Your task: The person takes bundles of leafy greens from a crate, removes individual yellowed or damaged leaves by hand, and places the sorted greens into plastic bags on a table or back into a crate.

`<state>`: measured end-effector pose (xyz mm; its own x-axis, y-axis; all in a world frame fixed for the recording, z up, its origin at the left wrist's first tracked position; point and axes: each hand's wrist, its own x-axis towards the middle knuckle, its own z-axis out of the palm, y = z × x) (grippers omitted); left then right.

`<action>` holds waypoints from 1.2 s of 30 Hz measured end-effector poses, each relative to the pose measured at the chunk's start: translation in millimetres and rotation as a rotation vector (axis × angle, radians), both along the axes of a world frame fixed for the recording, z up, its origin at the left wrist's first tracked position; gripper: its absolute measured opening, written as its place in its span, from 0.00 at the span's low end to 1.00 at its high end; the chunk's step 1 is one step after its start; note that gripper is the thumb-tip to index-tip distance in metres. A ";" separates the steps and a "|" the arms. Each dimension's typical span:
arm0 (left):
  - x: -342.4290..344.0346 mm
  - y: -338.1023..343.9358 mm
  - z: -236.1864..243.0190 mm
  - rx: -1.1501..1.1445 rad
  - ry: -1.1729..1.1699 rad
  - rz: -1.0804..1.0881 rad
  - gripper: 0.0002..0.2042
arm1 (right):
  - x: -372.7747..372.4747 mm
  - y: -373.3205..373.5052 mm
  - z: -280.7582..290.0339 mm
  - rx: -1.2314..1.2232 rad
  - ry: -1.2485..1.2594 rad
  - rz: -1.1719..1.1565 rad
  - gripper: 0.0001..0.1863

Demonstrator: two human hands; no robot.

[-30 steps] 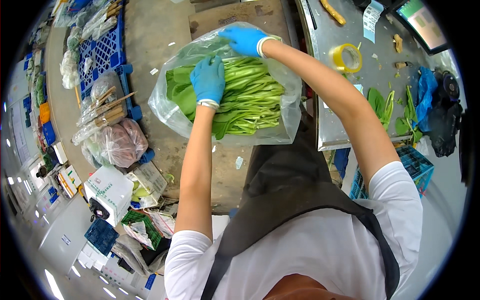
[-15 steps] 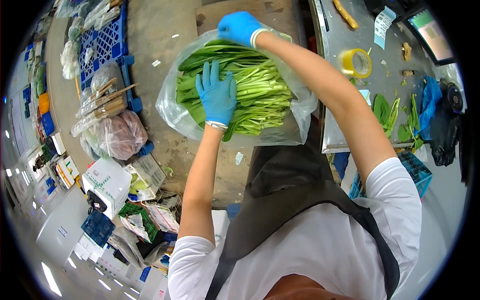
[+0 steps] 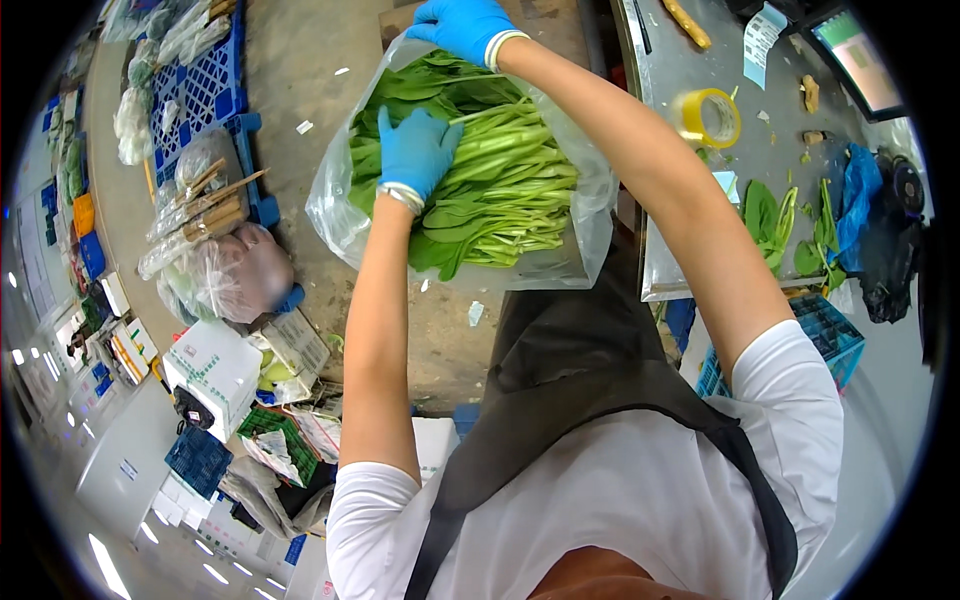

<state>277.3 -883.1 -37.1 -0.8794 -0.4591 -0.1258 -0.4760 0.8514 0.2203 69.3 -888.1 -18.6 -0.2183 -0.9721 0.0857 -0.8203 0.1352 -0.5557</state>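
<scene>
A clear plastic bag (image 3: 335, 205) lies spread in front of me, filled with a heap of leafy greens (image 3: 510, 190), stems to the right and leaves to the left. My left hand (image 3: 416, 152), in a blue glove, rests on the leaves inside the bag with its thumb and a finger apart; some fingertips sink among the leaves. At the bag's far rim, my right hand (image 3: 465, 30), also gloved in blue, is closed on the raised edge of the plastic.
To the right stands a metal table (image 3: 680, 240) bearing a roll of yellow tape (image 3: 708, 118), loose leaves (image 3: 765, 220) and a screen (image 3: 855, 65). Blue pallets (image 3: 205, 90) with bagged goods lie at the left. Nearer left are a white box (image 3: 212, 370) and crates.
My right hand has moved up and a little left, lifting the bag's far edge. The left hand has shifted up and left over the leaves, its fingers now more bent.
</scene>
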 end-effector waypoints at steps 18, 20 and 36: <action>32.8 40.5 6.6 -0.042 0.391 -0.061 0.13 | 42.6 63.2 -71.4 0.571 -0.159 -0.161 0.21; 33.2 42.4 11.5 -0.026 0.358 -0.054 0.10 | 42.6 53.0 -81.3 0.578 -0.393 0.005 0.21; 41.3 45.1 2.8 -0.078 0.375 -0.011 0.13 | 71.6 141.5 -44.5 -0.225 -0.553 -0.207 0.09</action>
